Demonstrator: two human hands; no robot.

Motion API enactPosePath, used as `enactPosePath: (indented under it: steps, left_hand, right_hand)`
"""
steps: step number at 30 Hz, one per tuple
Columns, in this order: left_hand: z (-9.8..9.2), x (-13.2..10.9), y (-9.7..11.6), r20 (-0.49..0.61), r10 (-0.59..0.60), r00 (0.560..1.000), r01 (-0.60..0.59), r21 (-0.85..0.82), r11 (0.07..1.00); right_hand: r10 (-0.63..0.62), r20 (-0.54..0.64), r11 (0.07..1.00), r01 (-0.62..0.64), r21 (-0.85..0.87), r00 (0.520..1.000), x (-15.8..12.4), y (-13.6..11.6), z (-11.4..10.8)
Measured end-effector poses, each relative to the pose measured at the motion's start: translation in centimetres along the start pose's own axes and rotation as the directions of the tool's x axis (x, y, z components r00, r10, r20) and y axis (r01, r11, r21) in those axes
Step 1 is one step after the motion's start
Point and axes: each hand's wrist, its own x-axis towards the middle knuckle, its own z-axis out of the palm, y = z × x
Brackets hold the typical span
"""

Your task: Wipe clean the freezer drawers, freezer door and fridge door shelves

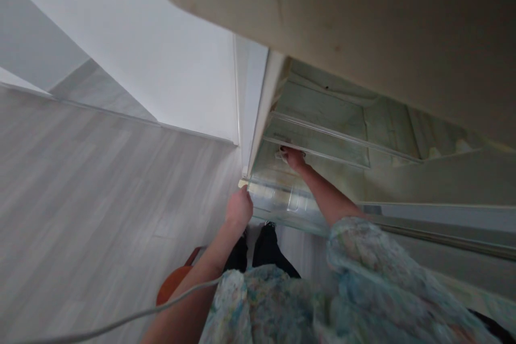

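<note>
I see my right hand (293, 158) reaching deep into the open fridge (322, 113), fingers (287, 150) curled down onto a small white cloth (281, 155) pressed against the front edge of the glass shelf (322, 137); it looks gripped, though blur hides the detail. My left hand (239, 208) is loosely clenched, resting at the near corner of the clear drawer (282, 201) just below; whether it holds anything I cannot tell. I count one shelf and one drawer, both running long-axis left to right, away from the fingers toward the fridge's far side.
</note>
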Motion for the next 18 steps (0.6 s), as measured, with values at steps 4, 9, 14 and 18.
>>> enactPosePath:
  steps: [4, 9, 14, 18]
  left_hand:
    - [-0.2, 0.2, 0.2, -0.002, -0.011, 1.0, 0.011, 0.014, 1.0]
    - [0.0, -0.1, 0.0, 0.02, 0.0, 1.0, 0.0, 0.009, 1.0]
    - [0.0, -0.2, 0.0, 0.021, -0.014, 1.0, 0.013, 0.02, 1.0]
    - [-0.2, -0.1, 0.3, 0.023, -0.026, 0.999, 0.025, 0.04, 0.999]
  right_hand:
    - [-0.088, 0.242, 0.985, 0.12, -0.123, 0.966, -5.1, 0.0, 4.1]
    - [-0.159, 0.51, 0.959, 0.256, -0.125, 0.846, -11.6, -0.4, 7.0]
    - [-0.157, 0.136, 0.941, 0.19, -0.281, 0.978, -5.4, 1.1, -1.0]
    - [-0.138, 0.041, 0.928, 0.143, -0.344, 0.99, -2.3, 3.2, -4.1]
